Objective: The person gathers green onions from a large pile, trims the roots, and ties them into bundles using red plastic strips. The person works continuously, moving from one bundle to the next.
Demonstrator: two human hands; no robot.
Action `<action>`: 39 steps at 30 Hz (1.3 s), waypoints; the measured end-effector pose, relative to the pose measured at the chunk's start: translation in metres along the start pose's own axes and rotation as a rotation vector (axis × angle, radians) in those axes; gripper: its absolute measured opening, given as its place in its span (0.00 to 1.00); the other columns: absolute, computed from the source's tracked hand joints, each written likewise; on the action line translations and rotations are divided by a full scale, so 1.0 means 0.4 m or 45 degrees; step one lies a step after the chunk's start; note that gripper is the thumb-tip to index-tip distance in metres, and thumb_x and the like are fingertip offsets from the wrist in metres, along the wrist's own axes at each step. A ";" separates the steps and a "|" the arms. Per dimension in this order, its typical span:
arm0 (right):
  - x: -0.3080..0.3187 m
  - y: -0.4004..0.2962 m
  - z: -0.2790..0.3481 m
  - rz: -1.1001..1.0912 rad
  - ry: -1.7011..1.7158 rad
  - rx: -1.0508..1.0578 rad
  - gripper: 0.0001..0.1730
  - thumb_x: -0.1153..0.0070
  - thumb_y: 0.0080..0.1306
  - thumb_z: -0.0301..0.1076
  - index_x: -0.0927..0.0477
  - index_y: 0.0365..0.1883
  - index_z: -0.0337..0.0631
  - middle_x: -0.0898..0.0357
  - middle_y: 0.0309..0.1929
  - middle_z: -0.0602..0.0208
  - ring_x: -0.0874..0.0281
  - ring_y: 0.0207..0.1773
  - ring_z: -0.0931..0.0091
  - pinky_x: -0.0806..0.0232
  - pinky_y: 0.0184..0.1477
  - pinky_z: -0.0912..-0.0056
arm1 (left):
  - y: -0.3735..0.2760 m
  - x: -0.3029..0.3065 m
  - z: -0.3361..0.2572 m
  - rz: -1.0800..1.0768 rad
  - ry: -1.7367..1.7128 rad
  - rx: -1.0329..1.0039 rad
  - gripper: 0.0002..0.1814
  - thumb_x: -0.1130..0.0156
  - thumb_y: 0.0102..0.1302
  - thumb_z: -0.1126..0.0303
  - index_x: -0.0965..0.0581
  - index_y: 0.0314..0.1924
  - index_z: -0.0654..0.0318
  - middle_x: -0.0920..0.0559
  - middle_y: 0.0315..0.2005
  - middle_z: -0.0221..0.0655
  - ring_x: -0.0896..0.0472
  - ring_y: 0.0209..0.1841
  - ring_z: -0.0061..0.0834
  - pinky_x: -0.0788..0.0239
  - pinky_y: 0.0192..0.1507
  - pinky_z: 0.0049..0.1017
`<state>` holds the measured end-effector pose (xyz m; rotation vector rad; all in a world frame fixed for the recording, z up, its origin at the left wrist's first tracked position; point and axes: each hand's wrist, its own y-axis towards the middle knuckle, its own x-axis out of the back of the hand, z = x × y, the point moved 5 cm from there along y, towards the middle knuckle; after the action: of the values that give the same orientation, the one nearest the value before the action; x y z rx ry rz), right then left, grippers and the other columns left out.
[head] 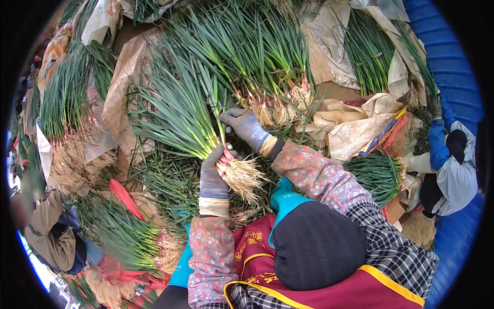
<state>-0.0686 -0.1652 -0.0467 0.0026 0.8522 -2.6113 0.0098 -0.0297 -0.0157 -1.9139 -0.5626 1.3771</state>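
My gloved left hand (216, 170) is closed around a bunch of green garlic (189, 127) just above its pinkish bases. The leaves fan out to the upper left, and pale roots (242, 175) hang out on the right. My gloved right hand (245, 125) pinches a single green garlic stalk (221, 129) whose base lies along the bunch at my left hand. Part of the right fingers is hidden behind the stalk. Beyond my hands lies a larger row of green garlic (266, 54), roots towards me.
Loose leaves (170, 185) litter the ground under my hands. More garlic piles lie at the left (65, 100), lower left (127, 235) and right (372, 175). Woven sacks (359, 123) lie at the right. A person (451, 166) works beside blue sheeting (447, 46); another person (54, 231) sits lower left.
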 end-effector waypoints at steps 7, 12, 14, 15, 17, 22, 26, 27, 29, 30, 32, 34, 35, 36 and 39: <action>0.252 0.072 0.034 -0.013 0.215 -0.193 0.15 0.48 0.68 0.42 0.20 0.44 0.42 0.18 0.30 0.73 0.24 0.27 0.83 0.36 0.27 0.81 | -0.229 0.099 -0.015 -0.160 0.378 0.018 0.15 0.44 0.67 0.65 0.25 0.47 0.71 0.18 0.32 0.37 0.18 0.34 0.31 0.23 0.40 0.33; 0.136 -0.108 0.079 0.025 -1.562 0.785 0.19 0.53 0.68 0.53 0.23 0.50 0.55 0.18 0.34 0.63 0.19 0.34 0.65 0.28 0.38 0.63 | -0.365 0.109 -0.059 -0.239 0.457 -0.088 0.16 0.43 0.65 0.64 0.24 0.46 0.70 0.17 0.34 0.40 0.17 0.35 0.33 0.22 0.39 0.31; 0.020 -0.176 0.065 0.347 -1.435 0.454 0.19 0.55 0.68 0.55 0.23 0.48 0.56 0.19 0.35 0.57 0.20 0.38 0.59 0.28 0.41 0.58 | -0.419 0.137 -0.061 -0.176 0.327 0.008 0.15 0.41 0.65 0.64 0.23 0.44 0.70 0.17 0.31 0.39 0.18 0.33 0.31 0.24 0.38 0.29; -0.007 -0.199 0.068 0.411 -1.364 0.268 0.20 0.56 0.68 0.56 0.23 0.46 0.55 0.19 0.36 0.54 0.20 0.39 0.56 0.28 0.41 0.56 | -0.463 0.112 -0.056 -0.135 0.247 0.022 0.15 0.39 0.64 0.65 0.23 0.44 0.71 0.18 0.31 0.37 0.19 0.32 0.29 0.26 0.37 0.26; 0.044 -0.127 0.031 0.144 -1.296 0.304 0.17 0.51 0.67 0.52 0.21 0.37 0.48 0.19 0.32 0.57 0.20 0.36 0.58 0.29 0.42 0.57 | -0.569 0.092 -0.072 -0.320 0.346 -0.097 0.16 0.41 0.64 0.62 0.24 0.41 0.71 0.19 0.29 0.39 0.19 0.33 0.31 0.25 0.38 0.29; 0.147 -0.010 0.042 -0.033 -1.458 0.429 0.17 0.53 0.66 0.50 0.22 0.45 0.51 0.18 0.38 0.58 0.20 0.41 0.58 0.29 0.42 0.54 | -0.713 0.033 -0.091 0.003 0.213 -0.490 0.17 0.43 0.65 0.58 0.30 0.39 0.66 0.26 0.24 0.33 0.27 0.33 0.27 0.33 0.48 0.32; 0.060 0.033 0.044 0.070 -1.649 0.407 0.17 0.50 0.64 0.48 0.21 0.45 0.49 0.18 0.43 0.59 0.20 0.46 0.61 0.29 0.47 0.58 | -0.582 -0.055 -0.114 -0.063 0.229 -0.802 0.14 0.42 0.66 0.63 0.31 0.46 0.61 0.31 0.26 0.27 0.32 0.33 0.23 0.36 0.50 0.33; 0.047 0.053 0.018 0.107 -1.798 0.436 0.17 0.50 0.63 0.47 0.21 0.44 0.49 0.19 0.45 0.59 0.20 0.47 0.62 0.29 0.47 0.59 | -0.521 -0.079 -0.114 -0.090 0.260 -0.875 0.15 0.41 0.66 0.65 0.30 0.48 0.61 0.30 0.28 0.27 0.31 0.34 0.23 0.35 0.51 0.35; 0.036 0.077 0.024 0.107 -1.502 0.506 0.18 0.46 0.61 0.48 0.20 0.42 0.45 0.19 0.43 0.59 0.20 0.44 0.62 0.29 0.45 0.59 | -0.408 -0.028 -0.118 0.193 0.239 -0.712 0.19 0.44 0.69 0.67 0.33 0.58 0.60 0.28 0.36 0.27 0.29 0.39 0.25 0.36 0.52 0.36; 0.037 0.077 0.052 0.119 -1.287 0.454 0.19 0.45 0.61 0.49 0.20 0.42 0.45 0.19 0.41 0.59 0.20 0.42 0.64 0.29 0.44 0.60 | -0.371 -0.009 -0.115 0.205 0.205 -0.691 0.18 0.44 0.69 0.67 0.32 0.57 0.60 0.28 0.36 0.27 0.30 0.40 0.25 0.36 0.53 0.36; 0.083 0.078 0.119 0.114 -0.749 0.232 0.21 0.43 0.61 0.52 0.20 0.41 0.44 0.20 0.35 0.62 0.22 0.35 0.71 0.30 0.41 0.64 | -0.317 -0.017 -0.093 0.255 0.112 -0.630 0.15 0.43 0.69 0.67 0.31 0.53 0.60 0.28 0.34 0.27 0.30 0.39 0.25 0.36 0.55 0.37; 0.164 0.072 0.148 -0.041 -0.503 0.242 0.23 0.44 0.61 0.55 0.20 0.39 0.44 0.21 0.29 0.62 0.25 0.32 0.74 0.32 0.39 0.66 | -0.265 -0.030 -0.062 0.319 0.081 -0.516 0.15 0.43 0.68 0.67 0.31 0.52 0.60 0.26 0.36 0.27 0.27 0.41 0.26 0.35 0.56 0.37; 0.191 0.065 0.146 -0.094 -0.705 0.156 0.24 0.44 0.61 0.56 0.20 0.38 0.43 0.21 0.28 0.62 0.25 0.32 0.73 0.32 0.39 0.67 | -0.244 -0.034 -0.044 0.282 0.102 -0.461 0.15 0.42 0.68 0.67 0.30 0.52 0.60 0.26 0.37 0.28 0.26 0.41 0.27 0.34 0.55 0.37; 0.213 0.069 0.120 0.026 -1.084 0.218 0.23 0.42 0.61 0.57 0.19 0.35 0.43 0.22 0.26 0.63 0.26 0.31 0.73 0.33 0.38 0.69 | -0.211 -0.041 -0.026 0.269 0.104 -0.443 0.13 0.42 0.68 0.67 0.29 0.50 0.60 0.24 0.38 0.28 0.25 0.42 0.28 0.32 0.54 0.38; 0.212 0.002 0.101 0.060 -0.763 0.256 0.19 0.41 0.62 0.51 0.19 0.33 0.42 0.20 0.30 0.60 0.22 0.34 0.68 0.32 0.41 0.66 | -0.169 -0.075 -0.022 0.146 -0.015 -0.367 0.11 0.43 0.69 0.68 0.28 0.49 0.61 0.22 0.38 0.29 0.23 0.42 0.29 0.29 0.51 0.38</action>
<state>-0.1418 -0.2198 -0.0247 -0.6572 0.3699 -2.4228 0.0114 -0.0083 0.0556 -2.1976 -0.6982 1.4427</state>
